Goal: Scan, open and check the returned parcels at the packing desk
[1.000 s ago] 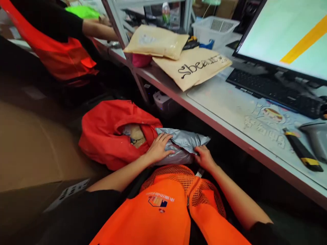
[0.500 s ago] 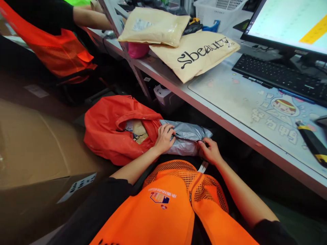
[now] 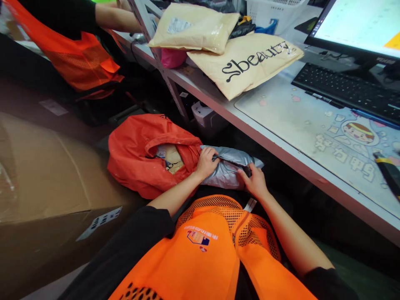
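A grey plastic mailer bag (image 3: pixel 229 166) lies on my lap, below the desk edge. My left hand (image 3: pixel 206 162) is closed on its left end, fingers curled over the top fold. My right hand (image 3: pixel 254 181) grips its right end, fingers pressed on the plastic. Just left of the grey bag sits an open red sack (image 3: pixel 140 154) with a tan parcel (image 3: pixel 171 157) showing in its mouth.
A desk (image 3: pixel 281 152) runs along the right with a keyboard (image 3: pixel 346 89), monitor (image 3: pixel 359 25), printed mat and two beige mailers (image 3: pixel 250 62). A large cardboard box (image 3: pixel 40 175) stands at left. Another person in an orange vest (image 3: pixel 78 54) works at the far left.
My left hand went from lying flat on the grey bag to curling around its top fold. My right hand shifted along the right end. The view tilted slightly.
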Demonstrator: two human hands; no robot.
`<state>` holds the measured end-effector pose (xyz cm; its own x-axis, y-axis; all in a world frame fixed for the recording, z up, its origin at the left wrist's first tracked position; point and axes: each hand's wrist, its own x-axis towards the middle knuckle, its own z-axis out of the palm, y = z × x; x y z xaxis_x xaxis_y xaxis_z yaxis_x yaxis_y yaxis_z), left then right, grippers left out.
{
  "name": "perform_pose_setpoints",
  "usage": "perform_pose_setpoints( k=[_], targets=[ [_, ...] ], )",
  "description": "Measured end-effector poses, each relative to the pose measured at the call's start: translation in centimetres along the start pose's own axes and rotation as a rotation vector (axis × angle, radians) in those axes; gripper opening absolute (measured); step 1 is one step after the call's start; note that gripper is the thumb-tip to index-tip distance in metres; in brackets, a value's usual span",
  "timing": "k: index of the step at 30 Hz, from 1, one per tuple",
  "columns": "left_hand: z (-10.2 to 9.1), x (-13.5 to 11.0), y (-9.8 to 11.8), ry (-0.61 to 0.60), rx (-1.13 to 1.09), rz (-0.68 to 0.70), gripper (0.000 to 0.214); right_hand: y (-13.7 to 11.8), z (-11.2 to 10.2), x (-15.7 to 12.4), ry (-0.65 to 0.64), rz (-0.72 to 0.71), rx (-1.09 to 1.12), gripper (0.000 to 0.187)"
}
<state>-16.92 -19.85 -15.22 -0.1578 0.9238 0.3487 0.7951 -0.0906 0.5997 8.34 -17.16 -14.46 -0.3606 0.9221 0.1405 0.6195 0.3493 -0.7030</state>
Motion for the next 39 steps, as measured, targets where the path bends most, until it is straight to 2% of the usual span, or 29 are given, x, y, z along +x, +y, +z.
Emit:
perform_pose_setpoints(
  k=[3,5,7,10,13,16,20,22,24,26,27,30,33,36,39],
  targets=[
    [0.2,0.3,0.0,0.029,-0.038,0.011,0.009,-0.2,1.1,0.0,-0.027,-0.004,-0.263,0.027],
    [0.0,0.5,0.1,0.035,-0.051,0.023,0.015,-0.9,1.6,0.3,-0.075,0.058,-0.386,0.018],
    [-0.2,0.6,0.0,0.052,-0.058,0.045,0.019,-1.8,2.0,0.9,-0.143,0.155,-0.454,0.018],
    [-0.9,0.5,0.1,0.088,-0.031,0.096,0.024,-2.8,2.5,2.0,-0.203,0.253,-0.47,0.026],
    [-2.0,-0.2,0.5,0.089,0.013,0.183,0.023,-3.0,3.0,2.9,-0.206,0.263,-0.449,0.031],
    [-3.4,-1.5,1.0,-0.013,0.017,0.291,0.021,-2.2,3.5,3.1,-0.194,0.249,-0.42,0.034],
    [-4.6,-3.8,0.6,-0.29,0.055,0.321,0.021,0.0,3.3,2.0,-0.16,0.138,-0.345,0.024],
    [-4.6,-4.8,-0.2,-0.372,0.091,0.307,0.023,1.3,2.3,1.0,-0.154,0.03,-0.283,0.015],
    [-4.5,-5.7,-1.2,-0.418,0.119,0.315,0.039,2.6,0.9,-0.3,-0.153,-0.088,-0.217,0.009],
    [-4.2,-6.4,-1.8,-0.45,0.15,0.327,0.057,3.7,-0.8,-1.9,-0.155,-0.181,-0.169,0.007],
    [-4.0,-6.6,-1.8,-0.46,0.165,0.328,0.057,4.0,-1.6,-2.7,-0.155,-0.219,-0.153,0.008],
    [-3.5,-6.9,-1.4,-0.485,0.162,0.312,0.035,4.5,-3.4,-5.0,-0.146,-0.356,-0.143,0.014],
    [-3.0,-6.8,-0.5,-0.506,0.113,0.28,0.015,4.5,-4.3,-7.0,-0.142,-0.469,-0.175,0.017],
    [-2.6,-6.7,-0.1,-0.497,0.087,0.261,0.007,4.6,-4.4,-8.1,-0.134,-0.473,-0.198,0.016],
    [-2.5,-6.4,-0.1,-0.451,0.08,0.244,0.008,4.9,-4.0,-8.5,-0.103,-0.443,-0.18,0.014]
  ],
)
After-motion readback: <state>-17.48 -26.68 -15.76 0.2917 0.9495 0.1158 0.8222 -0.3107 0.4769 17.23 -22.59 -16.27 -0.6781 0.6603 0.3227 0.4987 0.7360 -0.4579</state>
